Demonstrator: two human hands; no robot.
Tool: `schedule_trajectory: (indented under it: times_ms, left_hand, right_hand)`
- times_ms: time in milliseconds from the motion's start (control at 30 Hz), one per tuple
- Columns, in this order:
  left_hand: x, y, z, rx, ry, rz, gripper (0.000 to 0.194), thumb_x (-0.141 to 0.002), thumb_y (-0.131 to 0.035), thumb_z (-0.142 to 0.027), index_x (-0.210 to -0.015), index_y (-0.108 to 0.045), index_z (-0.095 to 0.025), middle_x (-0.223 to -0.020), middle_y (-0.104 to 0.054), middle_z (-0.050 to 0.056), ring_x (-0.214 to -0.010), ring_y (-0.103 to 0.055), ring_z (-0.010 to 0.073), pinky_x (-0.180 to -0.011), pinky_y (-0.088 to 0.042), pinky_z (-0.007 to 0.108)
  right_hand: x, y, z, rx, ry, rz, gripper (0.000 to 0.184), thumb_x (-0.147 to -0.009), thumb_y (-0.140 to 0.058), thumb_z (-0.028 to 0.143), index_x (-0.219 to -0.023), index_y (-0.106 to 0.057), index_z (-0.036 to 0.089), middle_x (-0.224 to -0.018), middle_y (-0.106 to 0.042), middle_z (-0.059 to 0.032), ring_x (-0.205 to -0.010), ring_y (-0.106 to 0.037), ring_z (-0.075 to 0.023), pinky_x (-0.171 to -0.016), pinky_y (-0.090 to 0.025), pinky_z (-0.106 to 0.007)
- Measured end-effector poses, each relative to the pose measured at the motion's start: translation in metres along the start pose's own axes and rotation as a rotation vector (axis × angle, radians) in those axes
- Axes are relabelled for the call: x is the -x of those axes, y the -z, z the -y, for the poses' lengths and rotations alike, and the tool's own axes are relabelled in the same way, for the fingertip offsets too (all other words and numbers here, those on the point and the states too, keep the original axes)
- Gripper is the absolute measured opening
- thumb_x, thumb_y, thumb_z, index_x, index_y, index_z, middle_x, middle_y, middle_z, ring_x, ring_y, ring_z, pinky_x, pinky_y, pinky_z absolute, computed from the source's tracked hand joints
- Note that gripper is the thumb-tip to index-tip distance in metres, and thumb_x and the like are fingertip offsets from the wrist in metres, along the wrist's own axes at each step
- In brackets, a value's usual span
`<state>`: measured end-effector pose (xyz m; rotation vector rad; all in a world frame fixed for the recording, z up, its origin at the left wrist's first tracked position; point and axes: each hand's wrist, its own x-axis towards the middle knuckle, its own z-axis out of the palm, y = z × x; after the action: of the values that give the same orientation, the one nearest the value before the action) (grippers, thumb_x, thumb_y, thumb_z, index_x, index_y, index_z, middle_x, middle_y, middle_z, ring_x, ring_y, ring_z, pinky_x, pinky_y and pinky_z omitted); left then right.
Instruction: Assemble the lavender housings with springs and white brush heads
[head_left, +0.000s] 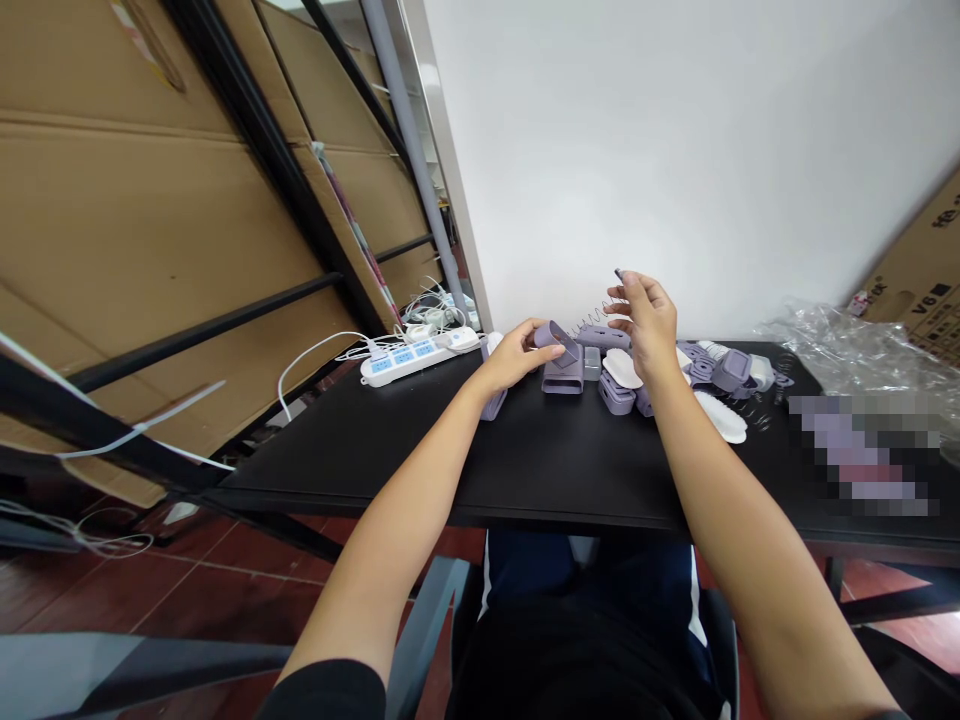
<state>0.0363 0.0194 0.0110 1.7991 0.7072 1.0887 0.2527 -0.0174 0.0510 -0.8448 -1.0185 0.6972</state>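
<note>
My left hand (517, 357) is closed on a hollow purple plastic part (556, 340), held tilted above the table with its opening facing me. Raised to the right, my right hand (645, 310) pinches a small dark piece (619, 274) between its fingertips. A thin coil spring (592, 320) stretches from near those fingers down toward the purple part; whether its ends are attached I cannot tell. Just below the held part, a purple rectangular sleeve (562, 380) stands on the table. Another purple-and-white piece (493, 400) is partly hidden behind my left hand.
Purple housings (616, 395), white oval pieces (721, 417) and loose springs (761, 410) lie on the black table (555, 470). A white power strip (420, 356) with cables is at the left. Clear plastic wrap (832, 345) and a cardboard box (926, 270) are at the right. A white wall rises behind.
</note>
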Motion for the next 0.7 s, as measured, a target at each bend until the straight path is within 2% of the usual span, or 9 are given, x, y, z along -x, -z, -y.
schedule_trajectory:
  times_ms: [167, 300, 467, 700]
  left_hand:
    - [-0.001, -0.001, 0.0, 0.043, 0.039, -0.1, 0.059, -0.074, -0.085, -0.055, -0.116, -0.067, -0.018, -0.104, -0.075, 0.005, -0.092, -0.069, 0.0181, -0.082, -0.053, 0.028]
    - [0.0, -0.001, -0.002, 0.094, 0.082, -0.102, 0.058, -0.074, -0.084, -0.059, -0.112, -0.068, -0.018, -0.097, -0.073, 0.004, -0.086, -0.068, 0.0164, -0.075, -0.052, 0.026]
    - [0.001, -0.005, -0.003, 0.077, 0.096, -0.099, 0.06, -0.072, -0.086, -0.059, -0.111, -0.07, -0.016, -0.092, -0.071, 0.003, -0.083, -0.066, 0.0164, -0.072, -0.051, 0.026]
    - [-0.001, -0.002, 0.001, 0.141, 0.106, -0.142, 0.059, -0.074, -0.085, -0.061, -0.11, -0.07, -0.016, -0.095, -0.073, 0.005, -0.078, -0.066, 0.0148, -0.071, -0.05, 0.026]
  right_hand:
    - [0.005, -0.007, -0.006, 0.039, 0.021, 0.067, 0.055, -0.082, -0.07, 0.065, -0.121, -0.067, 0.025, -0.109, -0.073, -0.0044, -0.083, -0.072, -0.0134, -0.061, -0.053, -0.021]
    - [0.011, -0.015, -0.015, 0.038, -0.008, 0.086, 0.056, -0.083, -0.069, 0.066, -0.123, -0.067, 0.026, -0.113, -0.072, -0.0047, -0.084, -0.073, -0.0137, -0.061, -0.053, -0.021]
    - [0.021, -0.025, -0.021, -0.066, -0.06, 0.129, 0.054, -0.084, -0.07, 0.063, -0.124, -0.066, 0.027, -0.116, -0.071, -0.0036, -0.087, -0.074, -0.0141, -0.064, -0.055, -0.021]
    - [0.012, -0.017, -0.019, 0.035, -0.039, 0.092, 0.059, -0.087, -0.064, 0.068, -0.131, -0.063, 0.029, -0.124, -0.07, -0.0062, -0.095, -0.075, -0.0176, -0.06, -0.052, -0.02]
